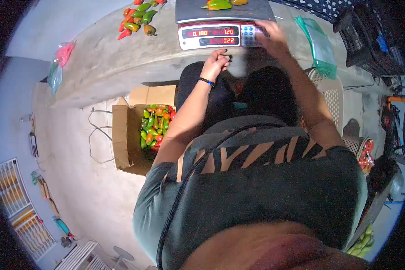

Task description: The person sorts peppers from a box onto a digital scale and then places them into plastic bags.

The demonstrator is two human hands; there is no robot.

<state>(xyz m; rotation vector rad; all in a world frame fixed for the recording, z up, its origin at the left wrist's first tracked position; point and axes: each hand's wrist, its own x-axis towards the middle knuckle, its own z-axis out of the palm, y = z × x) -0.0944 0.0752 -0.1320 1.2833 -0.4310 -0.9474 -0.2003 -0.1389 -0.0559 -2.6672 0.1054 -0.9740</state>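
A digital weighing scale [209, 35] with lit red digits stands on the concrete counter [104, 54]. On its dark metal pan [189, 10] lie a green pepper [219, 4] and, beside it, an orange-green pepper [239, 1], both partly cut by the picture's top. My right hand [272, 37] is at the scale's right end, over the edge of the keypad [249, 35], with no object visible in it. Just in front of the scale hangs my left hand [216, 63], its fingers loosely curled and apart, nothing seen in them.
Several red, green and orange peppers [138, 20] lie left of the scale. A cardboard box [121, 135] of peppers is on the floor by my left arm. Green plastic bags [319, 47] hang over the counter edge at right, near a black crate [368, 44] and a plastic chair [330, 94].
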